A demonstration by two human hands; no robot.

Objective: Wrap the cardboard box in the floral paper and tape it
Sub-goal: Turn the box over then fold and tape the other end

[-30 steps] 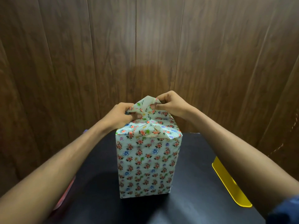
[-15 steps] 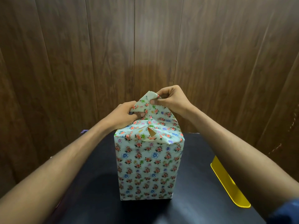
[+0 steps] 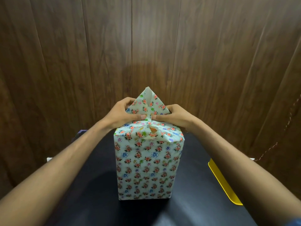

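Note:
A tall box wrapped in floral paper (image 3: 147, 167) stands upright on the black table (image 3: 192, 190). At its top the far flap of paper (image 3: 147, 104) rises as a pointed triangle. My left hand (image 3: 122, 114) grips the flap's left edge, thumb pressing at its base. My right hand (image 3: 173, 115) grips the right edge the same way. A small gap (image 3: 153, 129) in the folded top shows brown cardboard beneath. No tape is in view.
A yellow flat object (image 3: 223, 181) lies at the table's right edge. Something purple (image 3: 79, 132) peeks out behind my left forearm. A wood-panelled wall (image 3: 146, 46) stands close behind the table.
The far flap has been raised from a crumpled fold into an upright triangle. My two hands have spread to its left and right edges, thumbs meeting at its base.

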